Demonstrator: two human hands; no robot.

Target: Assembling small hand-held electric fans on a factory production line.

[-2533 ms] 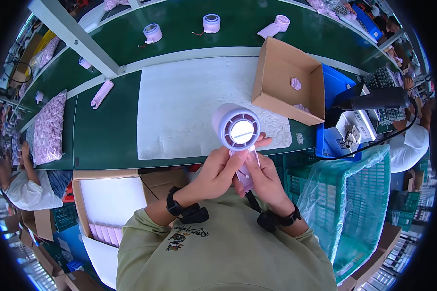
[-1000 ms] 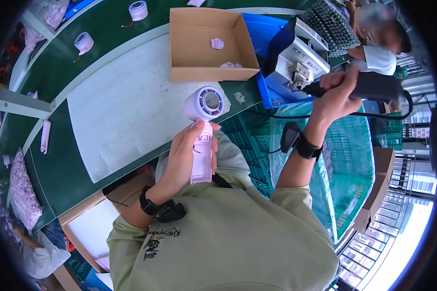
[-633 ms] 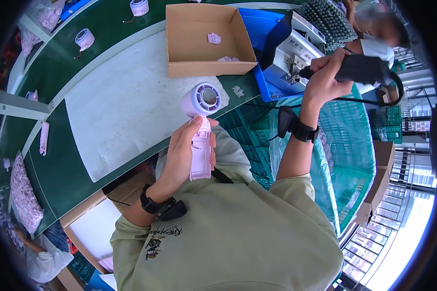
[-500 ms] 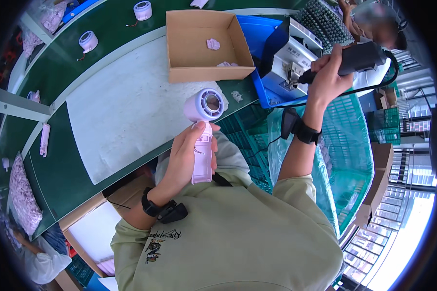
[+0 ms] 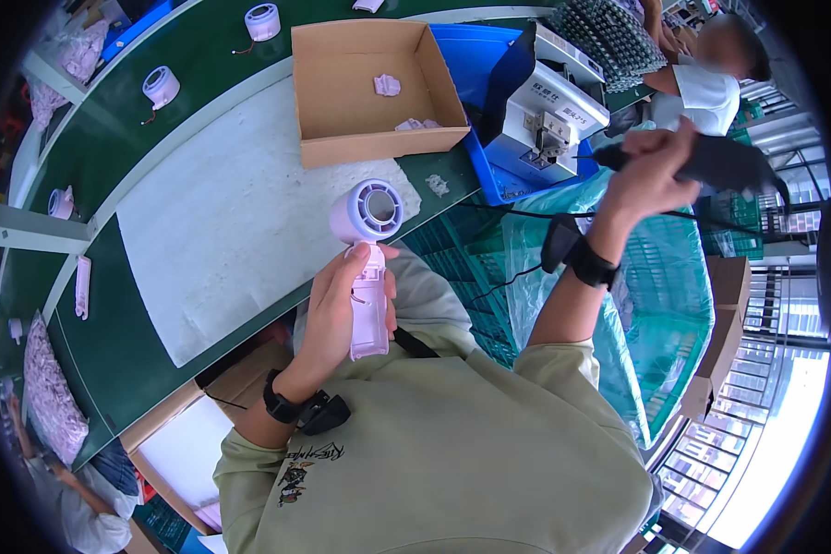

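In front of my torso, my left hand (image 5: 331,294) is closed round the upper handle of a lilac and pink handheld fan body (image 5: 370,319). Its round head points up, and the hollow open side of the handle faces me. My right hand (image 5: 648,180) grips a black electric screwdriver (image 5: 728,164), with its dark bit end toward the left; motion blurs both. A cord trails from the tool. Left of the bit stands a silver box-shaped screw feeder (image 5: 552,115) with a metal mechanism on its front, set in a blue bin (image 5: 482,164).
A cardboard tray (image 5: 379,148) holding a few pink parts sits on a white mat (image 5: 222,212). Fan heads (image 5: 161,87) stand along the green conveyor. A bag of pink parts (image 5: 52,392) lies left; a plastic-lined green basket (image 5: 665,305) stands right. Another person (image 5: 706,92) works beyond.
My right hand has drawn the screwdriver back to the right, away from the feeder's front. The fan body in my left hand sits slightly further left and lower in the picture.
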